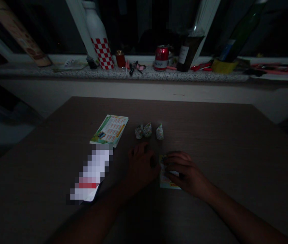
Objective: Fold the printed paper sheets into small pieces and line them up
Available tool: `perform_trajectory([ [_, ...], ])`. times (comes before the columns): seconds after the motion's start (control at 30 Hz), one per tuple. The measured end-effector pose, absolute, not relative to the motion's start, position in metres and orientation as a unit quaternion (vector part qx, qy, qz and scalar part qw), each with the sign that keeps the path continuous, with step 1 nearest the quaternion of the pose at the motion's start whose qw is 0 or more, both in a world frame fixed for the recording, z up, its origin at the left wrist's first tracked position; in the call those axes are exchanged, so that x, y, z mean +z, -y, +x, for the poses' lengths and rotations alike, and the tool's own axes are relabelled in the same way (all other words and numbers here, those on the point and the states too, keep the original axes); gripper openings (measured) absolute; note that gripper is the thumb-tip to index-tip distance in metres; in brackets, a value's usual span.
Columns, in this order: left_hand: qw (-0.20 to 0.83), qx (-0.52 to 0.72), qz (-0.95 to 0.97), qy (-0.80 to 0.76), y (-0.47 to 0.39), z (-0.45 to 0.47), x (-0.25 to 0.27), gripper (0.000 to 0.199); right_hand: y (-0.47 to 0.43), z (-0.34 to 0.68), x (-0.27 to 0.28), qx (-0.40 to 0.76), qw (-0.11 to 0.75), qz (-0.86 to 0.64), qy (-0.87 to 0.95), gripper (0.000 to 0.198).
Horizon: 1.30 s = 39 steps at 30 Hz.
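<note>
A small printed paper sheet [166, 183] with a yellow and green edge lies on the table, partly covered by my hands. My right hand [187, 173] is over its right part, fingers bent and gripping the paper. At the sheet's left edge is my left hand [142, 164], its fingers curled and its thumb side against the paper; shadow hides the exact contact. Beyond my hands stand three small folded paper pieces: a left one [139, 132], a middle one [147, 129] touching or nearly touching it, and a right one [159, 131] set apart.
A stack of calendar-printed sheets [112, 128] lies to the left, with a phone [93, 173] nearer me, its screen lit and pixelated. Behind the wooden table [222, 135], a granite sill [144, 75] holds a checkered bottle [102, 51], a red can [161, 57] and green glass bottle [245, 30].
</note>
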<state>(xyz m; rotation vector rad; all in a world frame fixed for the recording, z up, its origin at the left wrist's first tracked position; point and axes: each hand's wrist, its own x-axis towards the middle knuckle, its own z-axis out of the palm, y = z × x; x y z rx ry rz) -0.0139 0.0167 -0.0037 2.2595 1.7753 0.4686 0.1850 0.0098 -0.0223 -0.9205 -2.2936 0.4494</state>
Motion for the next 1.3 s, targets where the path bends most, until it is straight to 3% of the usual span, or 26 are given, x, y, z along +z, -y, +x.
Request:
perform_trajectory([
  [0.3, 0.11, 0.155, 0.76, -0.621, -0.0174, -0.0102, -0.0049, 0.022, -0.0103, 0.1853, -0.0239, 0.16, 0.312, -0.347, 0.87, 0.011],
  [1.3, 0.107, 0.173, 0.768, -0.607, -0.017, -0.0121, -0.0075, 0.02, -0.0099, 0.1843, -0.0234, 0.165, 0.316, -0.348, 0.867, 0.011],
])
